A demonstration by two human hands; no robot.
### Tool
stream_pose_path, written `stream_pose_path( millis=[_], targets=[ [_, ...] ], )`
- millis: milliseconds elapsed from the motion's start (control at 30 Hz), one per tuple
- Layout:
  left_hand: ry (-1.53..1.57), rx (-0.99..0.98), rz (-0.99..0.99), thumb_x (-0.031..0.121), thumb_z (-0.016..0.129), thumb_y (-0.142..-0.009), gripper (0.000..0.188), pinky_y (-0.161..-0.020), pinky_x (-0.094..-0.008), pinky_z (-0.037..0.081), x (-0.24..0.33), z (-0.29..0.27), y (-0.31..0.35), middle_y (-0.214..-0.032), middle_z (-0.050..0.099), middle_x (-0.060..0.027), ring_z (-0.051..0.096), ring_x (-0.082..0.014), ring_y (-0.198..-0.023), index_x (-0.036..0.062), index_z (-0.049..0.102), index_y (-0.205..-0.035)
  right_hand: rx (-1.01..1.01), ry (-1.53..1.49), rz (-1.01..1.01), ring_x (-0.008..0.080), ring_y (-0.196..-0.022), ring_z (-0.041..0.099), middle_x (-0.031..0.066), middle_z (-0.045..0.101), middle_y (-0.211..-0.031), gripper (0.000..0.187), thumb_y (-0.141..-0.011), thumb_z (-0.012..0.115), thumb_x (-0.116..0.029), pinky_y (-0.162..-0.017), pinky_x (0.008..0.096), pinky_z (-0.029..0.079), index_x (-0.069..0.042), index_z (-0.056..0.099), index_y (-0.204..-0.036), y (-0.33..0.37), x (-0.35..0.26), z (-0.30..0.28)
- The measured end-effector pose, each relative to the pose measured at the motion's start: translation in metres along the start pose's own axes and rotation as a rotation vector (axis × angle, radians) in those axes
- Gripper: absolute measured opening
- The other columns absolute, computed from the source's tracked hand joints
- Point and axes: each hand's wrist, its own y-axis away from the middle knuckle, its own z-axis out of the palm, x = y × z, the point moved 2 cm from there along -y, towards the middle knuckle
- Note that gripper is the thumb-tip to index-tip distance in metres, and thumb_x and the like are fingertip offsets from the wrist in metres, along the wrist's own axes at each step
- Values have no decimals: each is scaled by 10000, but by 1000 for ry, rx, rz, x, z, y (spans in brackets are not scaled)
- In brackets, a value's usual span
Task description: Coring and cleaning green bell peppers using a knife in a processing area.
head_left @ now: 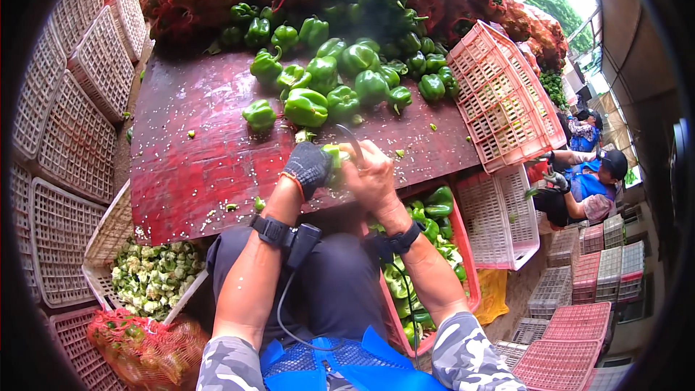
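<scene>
My left hand (310,168), in a dark grey knit glove, is closed around a light green bell pepper (334,155) over the near edge of the red board. My bare right hand (371,177) meets it there, its fingers wrapped round a thin curved knife (352,140); the handle is hidden and the blade is blurred. Just beyond both hands lies a heap of whole green bell peppers (322,72). Small scraps and pale seeds dot the red board (195,181). Below my right forearm a red crate (469,275) holds opened peppers.
A white crate (98,275) of pepper cores stands at my left, beside a red mesh sack (148,347). Stacked crates (79,130) line the left side. A pink crate (499,94) leans at the board's right edge. Two people work farther right, the nearer in a blue vest (586,181).
</scene>
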Motion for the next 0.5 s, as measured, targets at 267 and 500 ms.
stream_pose_path(
  millis=[267, 500],
  targets=[
    [-47, 35, 23, 220, 611, -855, 153, -634, -461, 497, -4, 3, -2, -732, 693, -144, 682, -327, -696, 111, 683, -776, 69, 1, 44, 360, -808, 685, 173, 680, -927, 258, -816, 694, -21, -706, 414, 560, -37, 713, -1072, -1, 1, 7],
    [-82, 71, -14, 252, 641, -858, 151, -639, -441, 507, -8, 10, -2, -743, 699, -109, 691, -310, -706, 131, 703, -794, -6, -107, 141, 320, -784, 702, 174, 707, -919, 286, -808, 703, -19, -702, 382, 565, -34, 714, -1093, -1, 12, 13]
  ],
)
